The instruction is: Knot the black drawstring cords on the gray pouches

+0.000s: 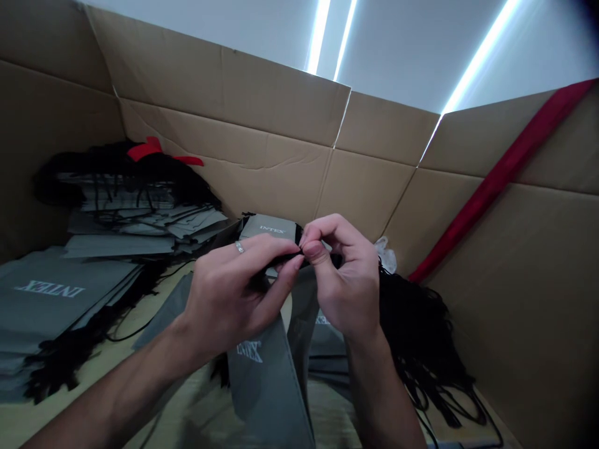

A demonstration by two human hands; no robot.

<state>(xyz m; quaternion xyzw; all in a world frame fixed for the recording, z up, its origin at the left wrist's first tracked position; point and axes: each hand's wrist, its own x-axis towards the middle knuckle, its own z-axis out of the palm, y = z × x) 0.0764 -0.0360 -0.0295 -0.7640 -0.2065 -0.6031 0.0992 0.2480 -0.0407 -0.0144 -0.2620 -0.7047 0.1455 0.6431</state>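
Observation:
My left hand [236,287] and my right hand [344,274] meet at the frame's middle, fingertips pinched together on a thin black cord at the top edge of a grey paper bag [269,374] printed INTEX. The bag hangs down between my forearms. A ring shows on a left finger. Both hands are closed in a pinch. The cord itself is mostly hidden by my fingers.
Cardboard walls [281,156] enclose the work area. Stacks of flat grey bags [51,299] with black cords lie at left, with a red ribbon [154,149] on the far pile. A heap of black cords [421,337] lies at right. A red strip [500,174] runs along the right wall.

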